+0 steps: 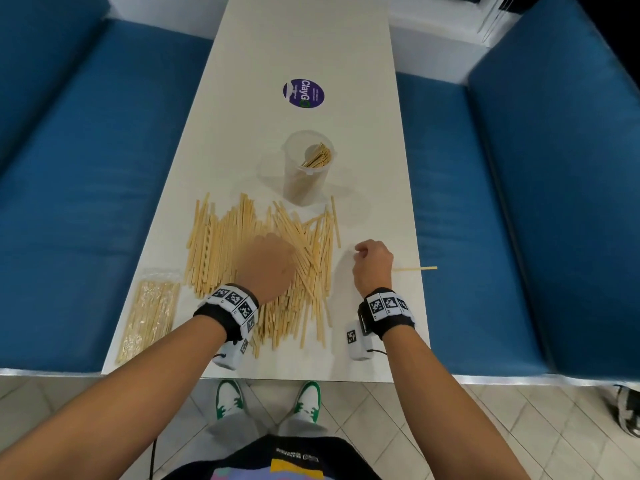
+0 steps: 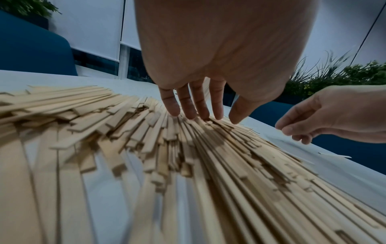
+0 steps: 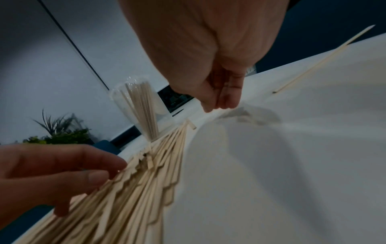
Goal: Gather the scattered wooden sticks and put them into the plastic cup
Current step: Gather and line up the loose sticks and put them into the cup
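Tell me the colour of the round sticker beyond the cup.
Purple with white lettering; the round sticker shows best in the head view.

Plastic cup (image 1: 308, 168) behind the stick pile (image 1: 242, 258); packet (image 1: 149, 320) left — one stick (image 1: 415, 269) right.

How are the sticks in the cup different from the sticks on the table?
The sticks in the cup stand on end, bunched together; the pile on the table lies flat and spread wide. The cup's bunch is small; the pile is far bigger. Both look like the same pale wooden sticks.
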The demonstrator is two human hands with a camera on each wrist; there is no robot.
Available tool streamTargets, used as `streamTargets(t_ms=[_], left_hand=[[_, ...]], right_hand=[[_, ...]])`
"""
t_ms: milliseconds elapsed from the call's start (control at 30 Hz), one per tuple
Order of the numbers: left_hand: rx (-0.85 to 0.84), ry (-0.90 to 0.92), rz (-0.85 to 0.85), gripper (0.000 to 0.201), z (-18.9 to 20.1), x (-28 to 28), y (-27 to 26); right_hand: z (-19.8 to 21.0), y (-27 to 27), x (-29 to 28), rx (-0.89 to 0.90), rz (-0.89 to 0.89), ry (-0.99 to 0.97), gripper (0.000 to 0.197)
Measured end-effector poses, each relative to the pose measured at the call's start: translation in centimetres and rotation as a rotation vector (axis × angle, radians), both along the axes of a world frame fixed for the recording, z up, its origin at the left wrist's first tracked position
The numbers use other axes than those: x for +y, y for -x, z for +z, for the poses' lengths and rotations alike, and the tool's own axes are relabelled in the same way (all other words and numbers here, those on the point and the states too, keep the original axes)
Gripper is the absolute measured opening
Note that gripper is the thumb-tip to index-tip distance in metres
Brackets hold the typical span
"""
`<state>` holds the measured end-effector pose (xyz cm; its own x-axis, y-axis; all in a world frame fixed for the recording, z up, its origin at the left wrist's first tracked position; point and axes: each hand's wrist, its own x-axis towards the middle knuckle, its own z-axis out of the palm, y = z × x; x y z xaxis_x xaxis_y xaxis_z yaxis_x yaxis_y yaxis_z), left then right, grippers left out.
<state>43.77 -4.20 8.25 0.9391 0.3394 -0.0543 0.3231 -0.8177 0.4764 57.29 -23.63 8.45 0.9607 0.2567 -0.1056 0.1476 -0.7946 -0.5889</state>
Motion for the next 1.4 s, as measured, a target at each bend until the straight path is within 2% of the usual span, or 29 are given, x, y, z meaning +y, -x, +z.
streamTargets(t_ms=[100,200,267,300,500,633,667,767,833,900,1033,1100,1233,1333,1400], left_hand=[[-0.015,0.013,0.013,0.031,-0.1,0.1,0.1],[-0.019,0.000,0.010,0.029,-0.1,0.1,0.2],[-0.016,-0.016,0.003,0.030,-0.1,0.2,0.2],[-0.014,-0.022,-0.003,0.031,-0.1,0.2,0.2],[0.006,-0.026,-0.042,0.035,-0.3,0.1,0.1],[-0.020,-0.008,-0.041,0.036,-0.2,0.0,0.0],[-0.032,-0.005,-0.038,0.035,-0.2,0.0,0.1],[-0.065,-0.010,-0.011,0.033,-0.3,0.6,0.4],[-0.049,-0.018,-0.010,0.033,-0.3,0.9,0.4],[-0.027,-0.014,-0.019,0.035,-0.4,1.0,0.2],[-0.022,0.011,-0.029,0.036,-0.7,1.2,-0.1],[-0.023,0.017,-0.026,0.036,-0.8,1.4,-0.3],[-0.044,0.042,-0.011,0.038,-0.9,1.7,-0.9],[-0.085,0.141,0.019,0.035,-1.2,2.0,-1.0],[-0.109,0.221,0.048,0.030,-1.2,2.3,-1.0]], right_hand=[[0.6,0.0,-0.6,-0.118,-0.029,0.034,0.025],[0.5,-0.6,-3.5,-0.141,-0.163,0.298,0.044],[0.4,-0.6,-4.9,-0.082,-0.102,0.438,0.044],[0.2,-0.5,-5.1,-0.059,-0.053,0.444,0.042],[-0.5,0.3,-1.3,-0.053,0.078,0.253,0.025],[-0.2,0.6,2.7,0.067,0.090,0.096,0.010],[0.0,0.3,3.3,0.101,0.059,0.045,0.011],[0.4,-1.0,4.1,0.056,-0.090,-0.036,0.015],[0.3,-1.7,4.8,0.073,-0.116,0.037,0.027],[0.3,-1.9,5.8,0.127,-0.058,0.125,0.038],[0.5,-0.7,8.4,0.177,0.070,0.090,0.036],[0.0,-0.1,9.3,0.229,0.054,0.035,0.037],[-0.3,0.6,10.4,0.299,0.081,0.070,0.059],[-0.4,0.8,11.5,0.276,0.101,0.146,0.049],[-0.4,0.7,12.2,0.273,0.089,0.176,0.053]])
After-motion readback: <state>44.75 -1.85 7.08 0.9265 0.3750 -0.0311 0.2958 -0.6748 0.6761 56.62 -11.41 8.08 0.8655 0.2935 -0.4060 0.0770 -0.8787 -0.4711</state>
